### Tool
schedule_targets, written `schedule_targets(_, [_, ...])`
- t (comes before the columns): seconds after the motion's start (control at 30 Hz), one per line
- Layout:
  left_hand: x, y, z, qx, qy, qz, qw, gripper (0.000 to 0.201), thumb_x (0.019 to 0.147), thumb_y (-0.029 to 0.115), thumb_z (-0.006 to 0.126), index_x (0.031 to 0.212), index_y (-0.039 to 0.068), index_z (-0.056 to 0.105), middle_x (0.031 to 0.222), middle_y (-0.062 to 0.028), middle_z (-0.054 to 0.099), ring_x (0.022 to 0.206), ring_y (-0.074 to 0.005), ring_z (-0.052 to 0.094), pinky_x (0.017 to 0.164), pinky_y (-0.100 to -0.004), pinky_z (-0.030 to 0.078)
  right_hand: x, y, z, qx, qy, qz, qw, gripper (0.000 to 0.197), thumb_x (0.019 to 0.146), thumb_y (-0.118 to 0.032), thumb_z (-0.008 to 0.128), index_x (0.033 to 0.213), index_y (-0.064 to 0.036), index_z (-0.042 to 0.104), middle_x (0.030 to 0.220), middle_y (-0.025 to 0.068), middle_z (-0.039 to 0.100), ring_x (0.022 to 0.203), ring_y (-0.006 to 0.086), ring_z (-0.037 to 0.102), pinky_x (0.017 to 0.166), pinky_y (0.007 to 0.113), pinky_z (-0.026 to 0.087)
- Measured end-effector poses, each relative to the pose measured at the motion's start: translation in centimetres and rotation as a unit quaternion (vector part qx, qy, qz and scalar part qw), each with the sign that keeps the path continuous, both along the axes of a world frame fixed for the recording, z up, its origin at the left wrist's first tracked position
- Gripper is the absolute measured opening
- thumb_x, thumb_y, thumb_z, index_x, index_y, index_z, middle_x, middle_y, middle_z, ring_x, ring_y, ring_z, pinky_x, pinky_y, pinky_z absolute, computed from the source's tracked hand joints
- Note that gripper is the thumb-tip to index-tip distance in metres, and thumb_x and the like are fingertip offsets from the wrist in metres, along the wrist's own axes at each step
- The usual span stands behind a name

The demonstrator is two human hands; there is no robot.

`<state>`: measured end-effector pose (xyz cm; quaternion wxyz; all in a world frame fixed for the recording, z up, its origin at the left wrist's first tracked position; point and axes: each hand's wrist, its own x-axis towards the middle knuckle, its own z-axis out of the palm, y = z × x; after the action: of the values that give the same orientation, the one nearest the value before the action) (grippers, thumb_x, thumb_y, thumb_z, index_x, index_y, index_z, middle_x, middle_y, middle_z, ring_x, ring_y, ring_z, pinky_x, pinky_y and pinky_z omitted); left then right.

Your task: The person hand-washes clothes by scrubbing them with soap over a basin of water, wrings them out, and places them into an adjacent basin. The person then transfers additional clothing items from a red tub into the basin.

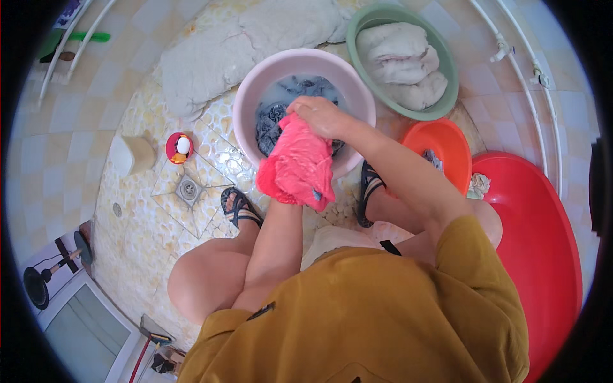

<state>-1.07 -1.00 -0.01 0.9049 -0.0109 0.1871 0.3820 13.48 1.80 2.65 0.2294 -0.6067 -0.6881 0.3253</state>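
The left hand is buried inside the pink cloth, so only its forearm shows and whether that grip is wide or closed cannot be told. The right hand sits on the top of the same cloth, its grip closed around the bunched upper edge. The cloth hangs wet between the two, over the near rim of the pale pink basin.

Just behind the right grip, inside the basin, dark blue-grey laundry lies in cloudy water. Below and to either side of the grips, the person's sandalled feet stand on the pebble-patterned floor.

To the right of the grips an orange basin touches a large red tub. To the left, a floor drain and a small red soap dish lie on the floor. Farther beyond the right grip, a green basin holds pale wrung cloth, and a whitish heap of cloth lies on the floor beside it.
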Motion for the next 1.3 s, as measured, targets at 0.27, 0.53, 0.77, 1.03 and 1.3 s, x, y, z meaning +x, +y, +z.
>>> schedule_targets(0.27, [-0.9, 1.8, -0.2, 0.014, 0.012, 0.011, 1.000, 0.021, 0.082, 0.009, 0.052, 0.102, 0.004, 0.054, 0.098, -0.0088, 0.059, 0.094, -0.0203, 0.058, 0.083, -0.0340, 0.046, 1.6, -4.9, -0.1, -0.135, 0.195, -0.140, 0.961, 0.037, 0.080, -0.004, 0.052, 0.116, -0.0004, 0.052, 0.111, 0.0131, 0.058, 0.101, 0.0225, 0.056, 0.088, 0.030, 0.042])
schedule_targets(0.53, [-0.9, 1.9, 0.4, 0.010, 0.007, 0.020, 1.000, 0.020, 0.082, 0.008, 0.053, 0.102, 0.004, 0.054, 0.097, -0.0085, 0.059, 0.093, -0.0200, 0.058, 0.083, -0.0337, 0.046, 0.7, -7.2, -6.8, -0.089, 0.300, -0.183, 0.932, 0.029, 0.088, -0.011, 0.048, 0.116, -0.0033, 0.050, 0.097, 0.0055, 0.062, 0.094, 0.0195, 0.058, 0.081, 0.030, 0.046])
schedule_targets(0.77, [-2.5, 2.6, 0.6, 0.005, -0.010, 0.071, 0.997, 0.020, 0.082, 0.008, 0.053, 0.102, 0.004, 0.055, 0.097, -0.0083, 0.059, 0.093, -0.0198, 0.058, 0.082, -0.0335, 0.046, 2.3, -5.0, 5.9, -0.025, 0.695, -0.224, 0.683, 0.020, 0.089, -0.014, 0.049, 0.105, -0.0041, 0.052, 0.092, 0.0027, 0.060, 0.072, 0.0095, 0.057, 0.059, 0.021, 0.045])
schedule_targets(1.03, [-2.3, -0.1, 0.8, -0.024, -0.031, 0.079, 0.996, 0.020, 0.081, 0.007, 0.053, 0.101, 0.004, 0.055, 0.096, -0.0080, 0.059, 0.093, -0.0195, 0.058, 0.082, -0.0332, 0.046, -5.1, -7.1, 11.4, -0.072, 0.477, -0.249, 0.840, 0.012, 0.089, -0.012, 0.049, 0.096, -0.0040, 0.054, 0.084, 0.0029, 0.060, 0.076, 0.0135, 0.059, 0.067, 0.028, 0.047])
schedule_targets(1.3, [-3.8, 0.0, 0.7, -0.010, -0.035, 0.059, 0.998, 0.020, 0.081, 0.006, 0.054, 0.101, 0.005, 0.055, 0.095, -0.0077, 0.059, 0.092, -0.0192, 0.058, 0.082, -0.0329, 0.047, -5.8, -9.1, 8.2, -0.135, 0.166, -0.008, 0.977, 0.013, 0.085, -0.005, 0.050, 0.094, 0.0009, 0.056, 0.083, 0.0085, 0.057, 0.076, 0.0153, 0.055, 0.071, 0.029, 0.045])
